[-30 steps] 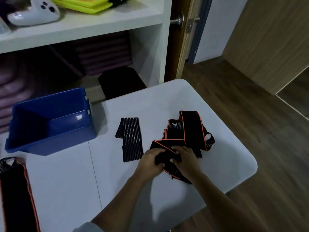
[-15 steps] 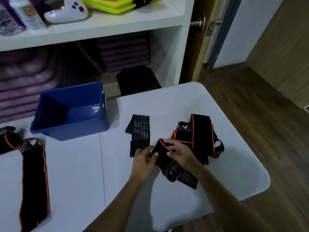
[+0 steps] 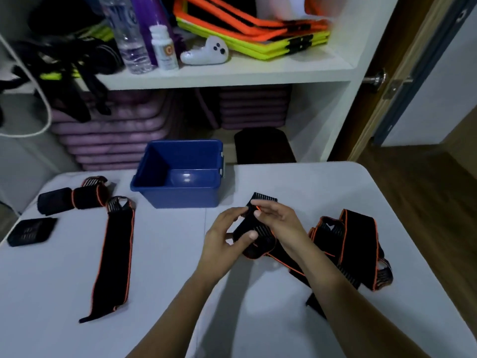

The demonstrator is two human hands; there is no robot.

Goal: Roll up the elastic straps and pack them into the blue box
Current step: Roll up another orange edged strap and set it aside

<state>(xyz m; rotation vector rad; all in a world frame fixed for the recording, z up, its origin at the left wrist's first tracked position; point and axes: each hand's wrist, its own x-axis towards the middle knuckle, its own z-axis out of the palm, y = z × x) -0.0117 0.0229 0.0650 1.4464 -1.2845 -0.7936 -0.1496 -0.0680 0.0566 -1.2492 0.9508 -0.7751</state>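
A black elastic strap with orange edging (image 3: 254, 237) is partly rolled between my hands, just above the white table (image 3: 167, 254). My left hand (image 3: 223, 239) grips the rolled end, thumb across it. My right hand (image 3: 277, 226) pinches the strap's upper part with its fingertips. The strap's loose tail trails right into a heap of strap (image 3: 353, 244). The blue box (image 3: 180, 174) stands open behind my hands, and nothing shows inside it. Another strap (image 3: 114, 257) lies flat at the left.
Two rolled straps (image 3: 73, 197) and a small black pad (image 3: 31, 231) lie at the table's left edge. A short striped strap (image 3: 263, 197) peeks out behind my hands. Shelves with bottles (image 3: 131, 34), a white controller (image 3: 206, 51) and purple mats (image 3: 111, 130) stand behind the table.
My hands have lifted the strap end off the table and rolled it further. The view has tilted up and shifted left, bringing the shelf and the left straps into sight.
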